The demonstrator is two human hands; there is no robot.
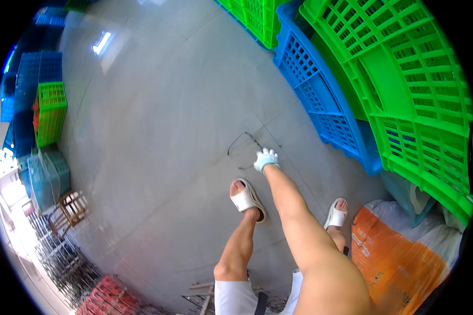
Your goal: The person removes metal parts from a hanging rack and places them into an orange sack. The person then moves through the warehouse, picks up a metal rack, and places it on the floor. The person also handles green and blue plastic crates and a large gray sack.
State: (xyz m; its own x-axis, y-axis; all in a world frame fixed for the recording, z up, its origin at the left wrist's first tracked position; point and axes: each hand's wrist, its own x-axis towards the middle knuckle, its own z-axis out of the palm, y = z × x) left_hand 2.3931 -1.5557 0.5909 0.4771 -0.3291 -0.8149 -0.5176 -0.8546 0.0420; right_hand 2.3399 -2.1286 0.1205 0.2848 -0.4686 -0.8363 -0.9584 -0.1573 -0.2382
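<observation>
My right hand (266, 159), in a white glove with a pale green cuff, reaches down over the grey concrete floor in front of my feet. A thin, dark, bent wire or cord (236, 141) runs up to its fingers from the left, and a short dark piece shows below, beside the palm. The glove covers the middle of this strand, so whether the fingers grip it or only hover over it cannot be told. My left hand is out of view.
Green plastic crates (386, 78) and a blue crate (319, 86) stand stacked at the right. Below them lies an orange and white sack (394, 256). At the left are a green crate (51, 114), a teal bin (49, 177), a wooden chair (69, 210) and a red bundle (110, 297).
</observation>
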